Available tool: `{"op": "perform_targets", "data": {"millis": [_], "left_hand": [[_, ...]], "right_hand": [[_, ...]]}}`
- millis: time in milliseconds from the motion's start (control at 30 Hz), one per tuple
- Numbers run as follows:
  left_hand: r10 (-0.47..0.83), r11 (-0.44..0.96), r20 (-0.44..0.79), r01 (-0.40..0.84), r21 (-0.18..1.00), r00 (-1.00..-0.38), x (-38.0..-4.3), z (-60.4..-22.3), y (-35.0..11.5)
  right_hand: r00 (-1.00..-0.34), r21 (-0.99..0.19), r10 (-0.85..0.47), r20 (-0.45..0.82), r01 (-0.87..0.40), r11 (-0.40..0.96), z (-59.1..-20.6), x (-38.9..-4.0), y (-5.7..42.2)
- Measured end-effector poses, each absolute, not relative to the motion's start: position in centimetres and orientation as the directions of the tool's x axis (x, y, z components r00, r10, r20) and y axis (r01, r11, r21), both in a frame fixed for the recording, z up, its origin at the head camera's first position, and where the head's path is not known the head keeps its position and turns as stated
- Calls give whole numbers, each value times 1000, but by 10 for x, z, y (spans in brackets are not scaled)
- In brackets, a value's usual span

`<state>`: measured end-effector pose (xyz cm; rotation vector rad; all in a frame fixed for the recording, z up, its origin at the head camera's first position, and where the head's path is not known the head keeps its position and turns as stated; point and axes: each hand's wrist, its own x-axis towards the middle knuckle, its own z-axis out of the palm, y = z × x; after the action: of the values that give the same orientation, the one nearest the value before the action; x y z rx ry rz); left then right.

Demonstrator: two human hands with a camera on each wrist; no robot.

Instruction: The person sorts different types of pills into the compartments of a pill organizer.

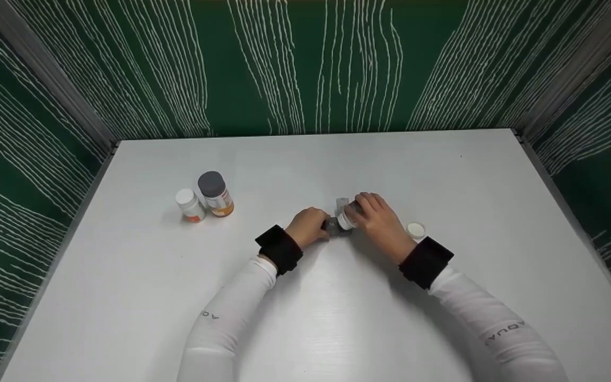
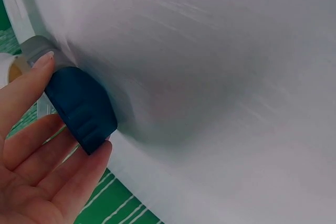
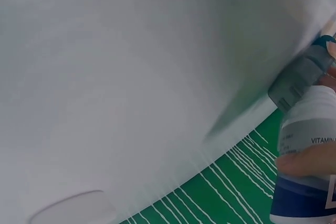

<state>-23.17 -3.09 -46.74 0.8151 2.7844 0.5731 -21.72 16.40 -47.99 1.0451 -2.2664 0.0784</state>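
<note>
On the table's middle my left hand [image 1: 307, 228] grips a small pill case [image 2: 84, 106], dark blue at one end and translucent grey at the other. A clear flap [image 1: 342, 203] stands up on its far side. My right hand [image 1: 382, 227] holds a white vitamin bottle [image 3: 307, 129] with a grey and blue label, its body wrapped by the fingers. The uncapped bottle is tilted, its mouth right at the pill case in the head view. Inside the bottle mouth [image 2: 17, 70], a brownish tone shows; the case's inside is hidden.
A round white cap [image 1: 416, 229] lies on the white table [image 1: 316, 339], near my right wrist. At the left stand a small white bottle [image 1: 191, 206] and a taller grey-capped bottle [image 1: 216, 194]. Green walls with white streaks [image 1: 305, 63] enclose the table's back and sides.
</note>
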Motion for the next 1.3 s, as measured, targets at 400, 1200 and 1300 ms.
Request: {"op": "perform_targets", "data": {"millis": [400, 1200, 1300], "left_hand": [[541, 774, -81, 458, 438, -837, -232, -468, -31], [533, 791, -94, 456, 407, -841, -229, -464, -31], [540, 789, -85, 468, 399, -837, -229, -465, -32]], "right_hand": [[-494, 210, -659, 567, -687, 696, -478, -216, 165], [-471, 269, -701, 535, -692, 670, -476, -214, 165], [-472, 269, -704, 531, -694, 668, -475, -214, 166]]}}
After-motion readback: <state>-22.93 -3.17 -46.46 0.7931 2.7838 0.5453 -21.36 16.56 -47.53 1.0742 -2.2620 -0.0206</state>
